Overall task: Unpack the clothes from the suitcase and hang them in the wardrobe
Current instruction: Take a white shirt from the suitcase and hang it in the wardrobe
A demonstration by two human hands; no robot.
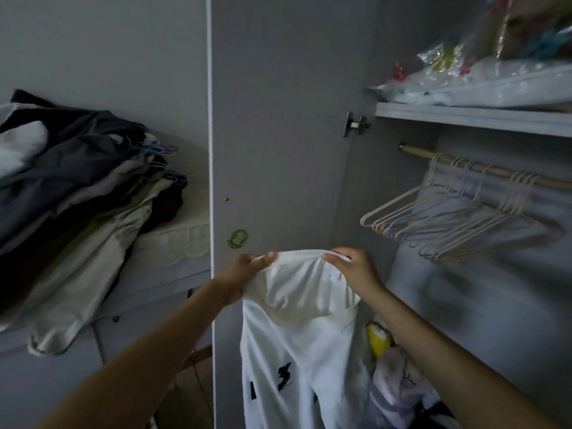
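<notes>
Two hands, left hand (pixel 247 267) and right hand (pixel 353 267), pinch one white shirt (pixel 300 335) by its top edge, fingers curled; empty hangers (pixel 458 218), too bunched to count, hang up right of the fingers

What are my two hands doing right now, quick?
Left hand: fingers pinch the top edge of the white shirt.
Right hand: fingers pinch the same edge, holding the shirt up.
</notes>
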